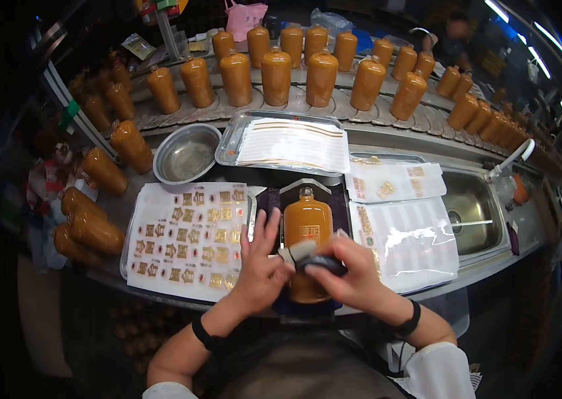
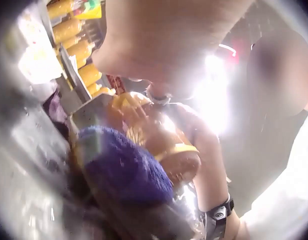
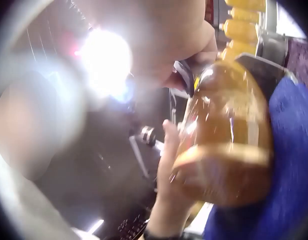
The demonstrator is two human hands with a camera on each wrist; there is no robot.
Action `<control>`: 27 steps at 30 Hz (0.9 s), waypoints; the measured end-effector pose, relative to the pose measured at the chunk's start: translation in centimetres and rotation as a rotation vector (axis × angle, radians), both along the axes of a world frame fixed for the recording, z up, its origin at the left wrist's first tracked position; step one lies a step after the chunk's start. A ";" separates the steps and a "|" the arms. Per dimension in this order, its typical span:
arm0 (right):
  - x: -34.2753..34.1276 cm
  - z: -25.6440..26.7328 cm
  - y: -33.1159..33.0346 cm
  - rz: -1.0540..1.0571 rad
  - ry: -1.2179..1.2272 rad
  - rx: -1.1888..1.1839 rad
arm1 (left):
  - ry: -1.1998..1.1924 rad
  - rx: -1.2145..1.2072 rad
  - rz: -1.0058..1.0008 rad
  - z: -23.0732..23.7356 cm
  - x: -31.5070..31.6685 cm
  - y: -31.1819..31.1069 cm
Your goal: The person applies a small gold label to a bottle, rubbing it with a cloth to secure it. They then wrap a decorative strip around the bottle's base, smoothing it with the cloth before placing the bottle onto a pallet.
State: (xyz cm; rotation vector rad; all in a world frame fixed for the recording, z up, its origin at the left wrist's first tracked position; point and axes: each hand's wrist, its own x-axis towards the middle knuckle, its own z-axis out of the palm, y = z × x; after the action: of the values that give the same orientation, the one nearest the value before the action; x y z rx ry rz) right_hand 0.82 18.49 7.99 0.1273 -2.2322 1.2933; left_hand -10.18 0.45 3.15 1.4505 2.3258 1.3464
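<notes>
An amber bottle [image 1: 307, 219] lies neck away in a holder, gold characters on its front; a blue cloth [image 2: 126, 167] lies under it in the left wrist view. My right hand [image 1: 354, 271] grips a dark rounded tool [image 1: 326, 265] over the bottle's lower half. Beside the bottle's left side is my left hand [image 1: 262, 269], its fingers extended and spread, a pale covering on one fingertip near the tool. In the right wrist view the bottle [image 3: 229, 125] shows its rounded base, with the left hand [image 3: 169, 185] beside it.
A sheet of gold stickers [image 1: 191, 233] lies left, clear film sheets [image 1: 407, 246] right. Behind stand a metal bowl [image 1: 188, 154], a tray of strips [image 1: 294, 141] and rows of amber bottles [image 1: 275, 76]. A sink [image 1: 470, 216] is at the right.
</notes>
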 end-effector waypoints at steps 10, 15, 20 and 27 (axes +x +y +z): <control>-1.6 -1.5 2.4 -0.247 -0.064 -0.013 | -0.432 0.234 0.351 1.7 -2.7 1.2; 1.8 -1.3 4.0 -0.292 -0.174 -0.222 | -0.677 -0.035 0.231 1.1 -6.4 5.2; 7.9 -3.2 4.3 -0.255 -0.654 -0.467 | -0.769 -0.082 0.151 -1.4 -8.1 8.7; 4.7 -5.8 -3.2 -0.264 -0.276 0.335 | -1.137 0.227 0.300 -1.7 -7.2 11.6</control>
State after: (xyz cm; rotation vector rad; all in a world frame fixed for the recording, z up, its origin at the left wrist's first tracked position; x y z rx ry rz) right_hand 5.53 15.32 2.16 -0.2300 -2.5811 0.8316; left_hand -17.34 12.06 1.49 0.1406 1.6340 1.8441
